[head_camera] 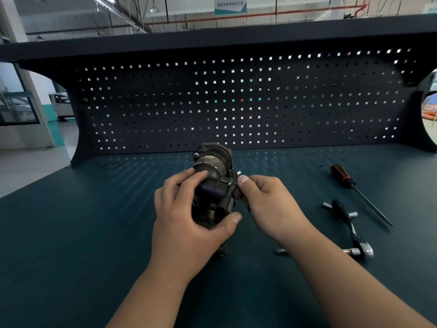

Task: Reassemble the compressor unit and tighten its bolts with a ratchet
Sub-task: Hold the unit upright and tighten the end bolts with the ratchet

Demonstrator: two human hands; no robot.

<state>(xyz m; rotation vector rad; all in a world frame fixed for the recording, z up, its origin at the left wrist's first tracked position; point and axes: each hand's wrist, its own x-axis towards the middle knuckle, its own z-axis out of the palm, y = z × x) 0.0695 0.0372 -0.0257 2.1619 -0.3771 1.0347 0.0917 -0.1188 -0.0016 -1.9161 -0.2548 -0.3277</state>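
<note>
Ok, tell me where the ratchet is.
In the head view the ratchet lies untouched on the bench, right of the right hand, beside the screwdriver.

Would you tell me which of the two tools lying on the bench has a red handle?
The screwdriver, lying farther back; the nearer ratchet has a black grip and chrome head.

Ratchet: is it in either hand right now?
No, the ratchet lies on the bench, apart from the left hand and right hand.
</note>
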